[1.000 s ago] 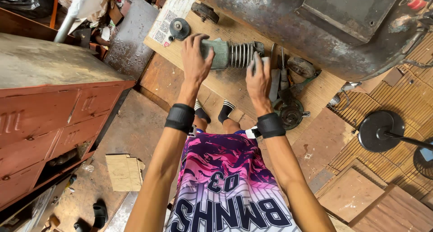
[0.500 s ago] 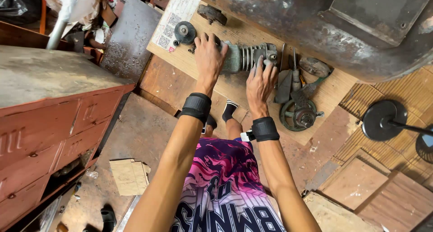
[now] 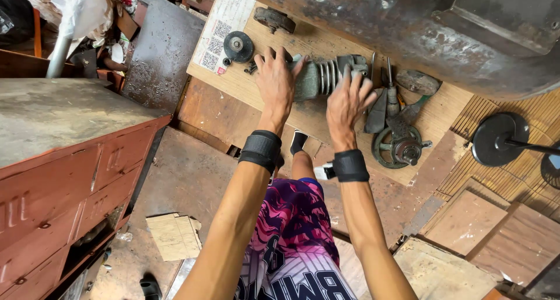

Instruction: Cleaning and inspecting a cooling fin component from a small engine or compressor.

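Seen from above: a grey-green metal motor body with ribbed cooling fins [image 3: 324,77], lying on its side on a pale, scuffed wooden board [image 3: 291,46] set on the floor. On the motor's left end, the left hand [image 3: 275,83], fingers spread and palm pressed against the casing, laid on rather than closed round it. On the finned middle of the motor, the right hand [image 3: 346,100], fingers likewise splayed and loose, resting on top without a clenched hold. Black wristbands on both forearms. Just right of the motor, a dark round cast-iron pulley wheel with spokes [image 3: 398,147], with a couple of dark flat metal pieces between wheel and motor. Left of the motor, on the same board, a small black round disc with a centre hub [image 3: 238,45]; up and left of the motor, near the board's far edge, a rusty brown wheel-shaped part [image 3: 274,20]. Above and right of the motor, overhanging it, a large rusted grey steel machine housing [image 3: 408,25]. Well left of the motor, a worn red metal cabinet with drawers [image 3: 64,183]. Far right of the motor, a black round fan base [image 3: 500,139].
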